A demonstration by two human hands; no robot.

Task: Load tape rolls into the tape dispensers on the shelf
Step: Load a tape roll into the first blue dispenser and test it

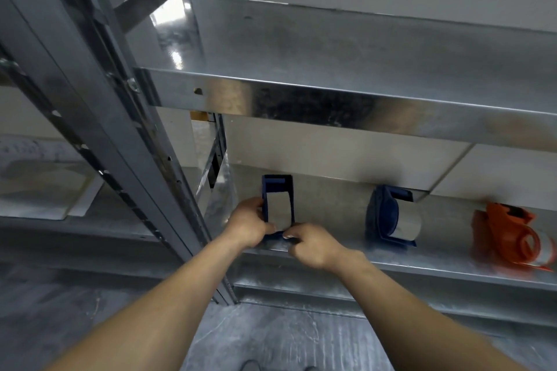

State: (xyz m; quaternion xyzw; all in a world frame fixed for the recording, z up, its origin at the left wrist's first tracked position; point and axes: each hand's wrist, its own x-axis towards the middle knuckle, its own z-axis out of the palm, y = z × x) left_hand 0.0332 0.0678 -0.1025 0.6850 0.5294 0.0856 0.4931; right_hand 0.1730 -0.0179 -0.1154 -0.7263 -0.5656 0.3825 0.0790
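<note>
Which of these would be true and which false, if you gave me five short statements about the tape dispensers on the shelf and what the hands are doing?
1. Three tape dispensers sit on the lower shelf. True.
2. Both hands are on the orange dispenser. False: the left hand and right hand are on the left blue dispenser; the orange one is far right, untouched.
3. The middle blue dispenser has a tape roll in it. True.
4. The left blue dispenser is held up above the top shelf. False: it is at the lower shelf's front edge.
5. The orange dispenser is empty. False: it seems to hold a roll.
</note>
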